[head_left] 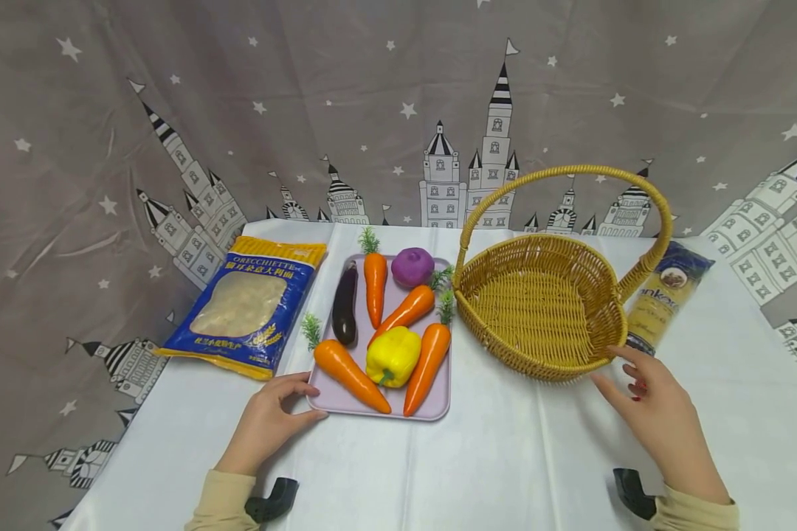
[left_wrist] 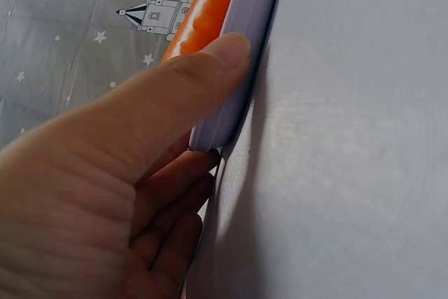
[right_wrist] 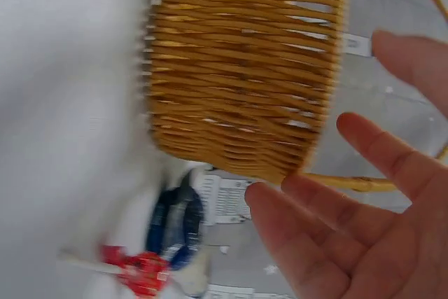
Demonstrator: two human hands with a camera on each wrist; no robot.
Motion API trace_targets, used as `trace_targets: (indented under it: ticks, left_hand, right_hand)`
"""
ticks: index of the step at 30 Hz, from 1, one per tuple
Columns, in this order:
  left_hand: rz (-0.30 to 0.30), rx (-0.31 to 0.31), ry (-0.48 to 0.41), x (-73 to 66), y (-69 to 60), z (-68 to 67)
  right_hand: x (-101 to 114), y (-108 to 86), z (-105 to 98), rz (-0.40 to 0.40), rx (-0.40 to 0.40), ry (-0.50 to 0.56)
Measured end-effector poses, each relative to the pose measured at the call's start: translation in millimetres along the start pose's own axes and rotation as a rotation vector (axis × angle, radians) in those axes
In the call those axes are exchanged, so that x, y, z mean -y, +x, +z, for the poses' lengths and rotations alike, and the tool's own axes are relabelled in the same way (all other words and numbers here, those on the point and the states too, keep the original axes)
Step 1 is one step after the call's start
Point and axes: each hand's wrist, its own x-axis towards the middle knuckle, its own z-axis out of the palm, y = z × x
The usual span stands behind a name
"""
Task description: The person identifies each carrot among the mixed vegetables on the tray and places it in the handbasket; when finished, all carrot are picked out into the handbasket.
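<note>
At the near left corner of the lilac tray [head_left: 398,415], my left hand [head_left: 266,424] pinches the rim; the left wrist view shows the thumb against the tray's side wall [left_wrist: 234,103]. On the tray lie several orange carrots [head_left: 428,369], a yellow pepper [head_left: 393,356], a dark eggplant [head_left: 344,304] and a purple round vegetable [head_left: 412,267]. My right hand [head_left: 664,413] is at the near right rim of the wicker basket [head_left: 538,361], fingers spread. In the right wrist view its fingertips are beside the basket wall [right_wrist: 241,68]; contact is unclear. The basket holds nothing.
A blue and yellow orecchiette bag [head_left: 242,306] lies left of the tray. Behind the basket's right side is another pasta packet [head_left: 660,295]. The right wrist view shows a blurred red item [right_wrist: 143,272]. A grey patterned curtain [head_left: 345,88] hangs behind the white-covered table [head_left: 478,472].
</note>
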Motion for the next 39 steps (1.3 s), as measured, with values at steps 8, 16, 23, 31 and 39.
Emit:
trace_targets:
  ticks: [8,16,23,31,39]
  left_hand:
    - [0.001,-0.010,0.007,-1.1,0.1,-1.8]
    - [0.000,-0.013,0.001,-1.4,1.7,-2.5]
    - [0.003,-0.006,0.004,-2.4,2.4,-2.0]
    - [0.003,-0.007,0.002,-2.5,1.7,-2.0]
    - [-0.058,0.023,0.002,-3.2,0.3,-1.9]
  right_hand:
    - [28.5,-13.1,-12.0,-0.063,-0.119,0.041]
    - [58.2,-16.3,2.9,-0.203,-0.089,0.207]
    - [71.1,-10.4,31.0,-0.224,0.021,0.323]
    - [81.5,0.1,72.8,-0.197,0.185,0.507]
    - [87.5,9.2,108.7,-0.142,0.268,0.502]
